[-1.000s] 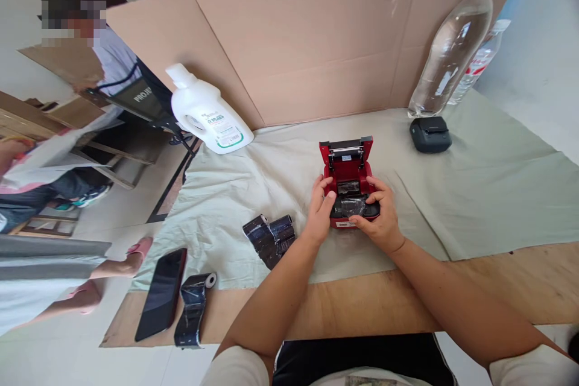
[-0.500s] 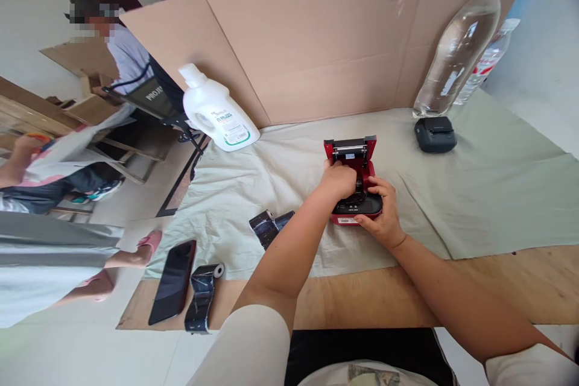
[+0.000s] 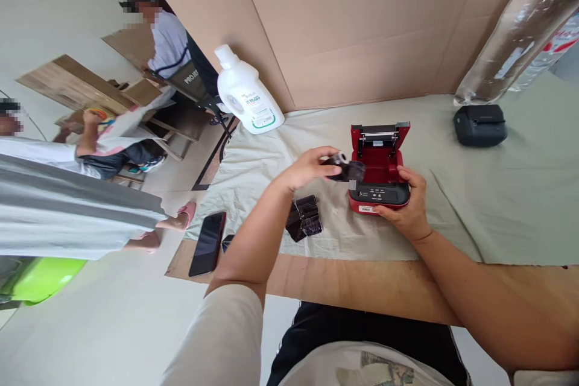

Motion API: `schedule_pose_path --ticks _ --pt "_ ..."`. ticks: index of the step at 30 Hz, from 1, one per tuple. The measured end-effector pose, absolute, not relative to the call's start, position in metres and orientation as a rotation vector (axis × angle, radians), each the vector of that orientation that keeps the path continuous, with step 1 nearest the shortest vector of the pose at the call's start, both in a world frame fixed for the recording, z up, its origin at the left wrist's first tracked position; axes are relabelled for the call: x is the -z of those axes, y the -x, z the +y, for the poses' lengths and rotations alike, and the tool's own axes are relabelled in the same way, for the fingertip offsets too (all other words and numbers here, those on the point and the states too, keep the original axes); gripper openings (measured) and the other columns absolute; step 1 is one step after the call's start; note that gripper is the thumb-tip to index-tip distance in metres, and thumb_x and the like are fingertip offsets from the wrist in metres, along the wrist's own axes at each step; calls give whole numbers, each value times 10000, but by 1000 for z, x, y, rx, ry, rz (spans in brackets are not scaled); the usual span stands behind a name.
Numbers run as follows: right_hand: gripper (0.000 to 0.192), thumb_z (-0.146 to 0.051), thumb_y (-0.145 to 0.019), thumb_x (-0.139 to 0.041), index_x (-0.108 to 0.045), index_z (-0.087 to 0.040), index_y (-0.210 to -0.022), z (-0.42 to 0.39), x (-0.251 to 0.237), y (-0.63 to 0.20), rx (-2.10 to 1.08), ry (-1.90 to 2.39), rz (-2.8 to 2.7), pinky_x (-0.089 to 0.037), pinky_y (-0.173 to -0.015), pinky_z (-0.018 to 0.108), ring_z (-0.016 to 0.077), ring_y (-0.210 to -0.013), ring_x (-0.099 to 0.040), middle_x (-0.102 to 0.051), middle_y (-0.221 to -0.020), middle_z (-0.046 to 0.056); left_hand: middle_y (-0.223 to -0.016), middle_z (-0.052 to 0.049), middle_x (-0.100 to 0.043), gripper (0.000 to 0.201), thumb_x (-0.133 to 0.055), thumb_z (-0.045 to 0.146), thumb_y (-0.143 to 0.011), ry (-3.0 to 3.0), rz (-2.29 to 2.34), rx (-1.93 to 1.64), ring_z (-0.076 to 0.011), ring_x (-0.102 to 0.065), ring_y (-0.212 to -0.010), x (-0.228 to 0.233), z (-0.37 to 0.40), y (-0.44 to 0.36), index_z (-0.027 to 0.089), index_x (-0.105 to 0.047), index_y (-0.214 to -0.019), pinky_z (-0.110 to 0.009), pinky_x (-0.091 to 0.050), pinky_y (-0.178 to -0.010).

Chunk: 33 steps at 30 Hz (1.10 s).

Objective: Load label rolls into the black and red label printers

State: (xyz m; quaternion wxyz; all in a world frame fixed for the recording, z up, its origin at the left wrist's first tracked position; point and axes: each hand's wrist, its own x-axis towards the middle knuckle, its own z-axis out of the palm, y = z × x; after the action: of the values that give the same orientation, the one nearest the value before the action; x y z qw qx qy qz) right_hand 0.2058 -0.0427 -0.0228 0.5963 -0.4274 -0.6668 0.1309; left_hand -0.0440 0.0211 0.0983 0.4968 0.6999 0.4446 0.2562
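Note:
A small red and black label printer [image 3: 379,194] stands on the cloth with its lid raised, its red inner bay bare. My right hand [image 3: 411,208] is closed around its right side, thumb at the front edge and fingers by the bay. Left of the printer and a little above the cloth, my left hand [image 3: 314,169] grips a black paper roll [image 3: 342,167], its pale core end showing and a loose tail hanging toward the printer. Below that hand, another black paper roll [image 3: 307,217] lies partly unwound on the cloth.
A phone [image 3: 207,244] lies at the table's left edge. A white detergent bottle [image 3: 250,93] and a large water bottle [image 3: 511,33] stand against the cardboard screen [image 3: 362,30]. A black device [image 3: 480,125] sits at the right. Other people are at the left.
My left hand has come out of the printer's bay and moved left with the black paper roll. My right hand stays on the printer. The view has shifted.

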Motion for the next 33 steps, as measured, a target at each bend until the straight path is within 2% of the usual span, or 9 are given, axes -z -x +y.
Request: schedule_pose_path --ticks 3,6,11,16,20,22,27,30,33 --pt "841 -554 -623 -844 -444 -232 -1290 -43 20 -205 -288 990 -1551 -423 -1060 613 352 -1242 -503 -490 -1295 125 -878 -42 -660 458 -716 460 -676 -1638 1314 -364 -166 -579 -725 -104 21 96 141 -678 -1003 -297 -465 -655" --pt "827 -533 -627 -850 -455 -227 -1286 -43 20 -204 -277 975 -1549 -425 -1055 616 353 -1236 -508 -499 -1288 127 -833 -40 -645 482 -717 488 -641 -1579 1406 -110 -168 -563 -715 -105 15 137 137 -683 -969 -280 -444 -628" --pt "794 -566 -635 -832 -475 -231 -1260 -43 19 -204 -264 986 -1554 -433 -1038 627 364 -1219 -521 -514 -1285 128 -886 -40 -663 484 -741 483 -560 -1575 1484 36 -202 -595 -830 -102 -7 189 171 -644 -916 -280 -457 -723" --pt "774 -541 -632 -842 -486 -235 -1247 -43 18 -203 -261 982 -1556 -435 -1037 631 363 -1214 -526 -523 -1276 127 -771 -16 -641 424 -736 496 -501 -1632 1664 291 -214 -593 -767 -88 -24 201 195 -593 -764 -290 -439 -691" --pt "770 -527 -634 -843 -481 -236 -1248 -43 17 -202 -251 987 -1560 -433 -1043 624 358 -1220 -523 -524 -1274 125 -1000 -74 -685 496 -711 541 -555 -1780 1795 162 -282 -611 -981 -75 -24 184 206 -634 -912 -321 -470 -805" --pt "760 -524 -641 -839 -481 -234 -1246 -44 16 -202 -241 985 -1564 -437 -1036 622 357 -1214 -525 -529 -1271 126 -1067 -86 -676 485 -685 483 -587 -1872 1803 110 -288 -612 -1012 -69 -21 172 204 -640 -980 -337 -473 -843" --pt "745 -535 -662 -825 -479 -238 -1250 -45 14 -203 -220 993 -1583 -441 -1028 616 356 -1216 -522 -538 -1278 128 -934 -64 -683 355 -620 349 -595 -1924 1697 176 -278 -633 -882 -74 -10 147 192 -667 -910 -357 -477 -801" --pt "751 -540 -652 -831 -478 -246 -1246 -45 13 -202 -225 1009 -1590 -439 -1031 610 357 -1232 -513 -542 -1282 128 -924 -61 -697 419 -666 407 -596 -1789 1532 -129 -268 -637 -877 -103 -7 133 191 -674 -955 -365 -492 -810" --pt "736 -532 -654 -828 -479 -250 -1238 -45 12 -202 -225 1027 -1600 -435 -1032 607 357 -1240 -509 -539 -1296 129 -897 -104 -715 555 -737 546 -536 -1578 1186 -368 -312 -655 -877 -135 -6 107 170 -701 -943 -401 -512 -776"
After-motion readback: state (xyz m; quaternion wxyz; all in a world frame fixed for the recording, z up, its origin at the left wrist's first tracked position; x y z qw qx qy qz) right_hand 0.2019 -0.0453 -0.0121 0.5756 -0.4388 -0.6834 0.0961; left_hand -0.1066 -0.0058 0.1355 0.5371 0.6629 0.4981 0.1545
